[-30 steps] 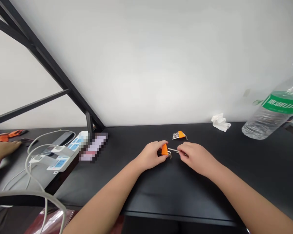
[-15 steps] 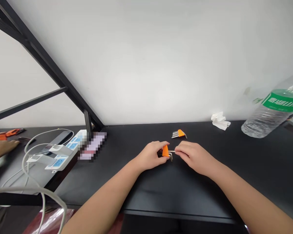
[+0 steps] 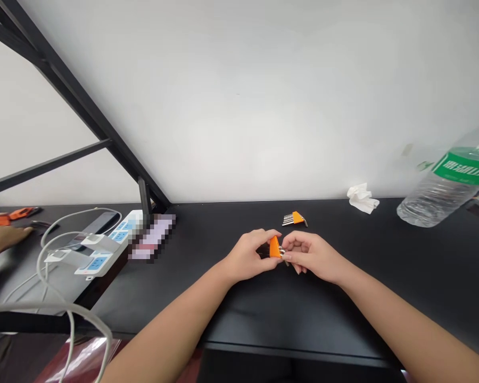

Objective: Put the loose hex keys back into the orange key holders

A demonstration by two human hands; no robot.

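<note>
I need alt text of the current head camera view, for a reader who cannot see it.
A person's left hand holds an orange hex-key holder at a black table, and the right hand touches its metal keys. A similar orange set lies beyond them, with crumpled tissue and a plastic bottle at right.

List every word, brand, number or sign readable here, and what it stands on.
Nothing can be read with certainty.
Green label on the bottle: large white characters, too blurred to read.
Pale purple item beside the power strip: pixelated, nothing legible.
Orange holder in the left hand: no lettering discernible.
</note>
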